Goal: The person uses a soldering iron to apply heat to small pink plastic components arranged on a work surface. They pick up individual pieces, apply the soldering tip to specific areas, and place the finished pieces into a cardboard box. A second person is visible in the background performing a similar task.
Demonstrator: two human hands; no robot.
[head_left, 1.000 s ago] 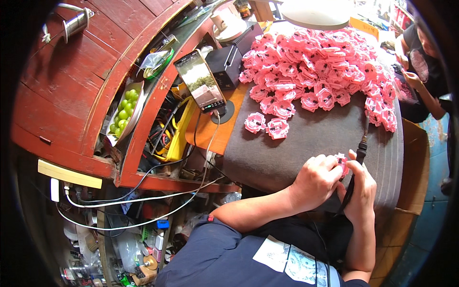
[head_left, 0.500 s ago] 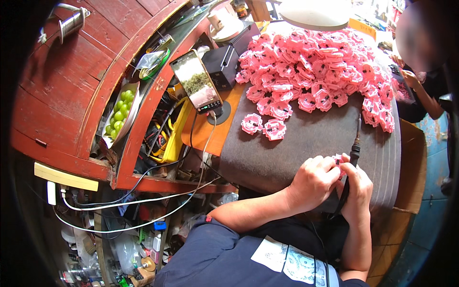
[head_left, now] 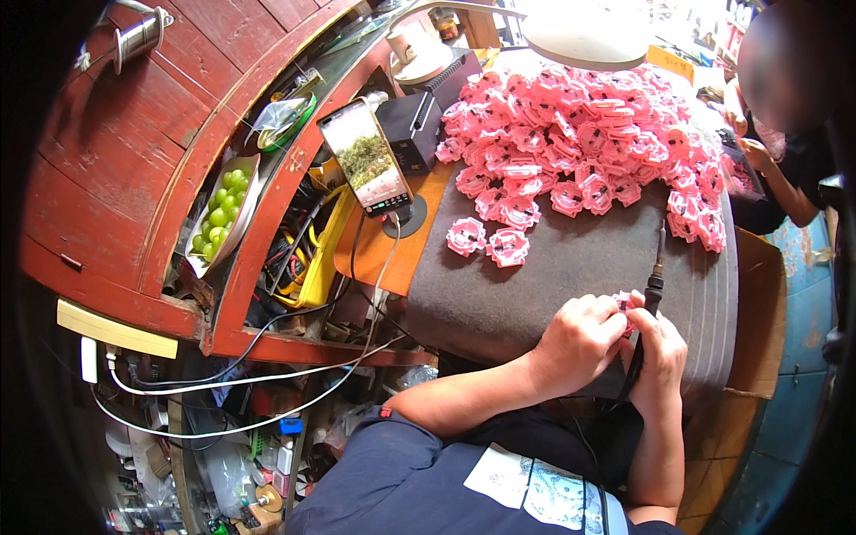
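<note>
Close together over the near right of the dark mat (head_left: pixel 553 267), both my hands are closed around a small pink part. My left hand (head_left: pixel 581 337) pinches this pink plastic part (head_left: pixel 624 301), which is mostly covered by fingers. In my right hand (head_left: pixel 662 349) lies a soldering iron (head_left: pixel 655 282), its tip pointing away toward the far side; the fingertips of that hand also touch the pink part. Farther off rises a big heap of similar pink parts (head_left: pixel 571 134) with dark centres. Two single pink parts, one (head_left: pixel 465 236) beside another (head_left: pixel 508 248), lie at the heap's near left.
Left of the mat a lit phone (head_left: pixel 364 156) stands on a holder, with cables running from it. Behind it are a black box (head_left: pixel 410 129) and a white lamp (head_left: pixel 584 36). Green grapes (head_left: pixel 223 209) sit in a shelf tray. Another person (head_left: pixel 785 169) works at the far right.
The whole view has shifted slightly. My hands keep the same closed hold, with small finger movements at the pink part. The heap and the two single parts look unchanged.
</note>
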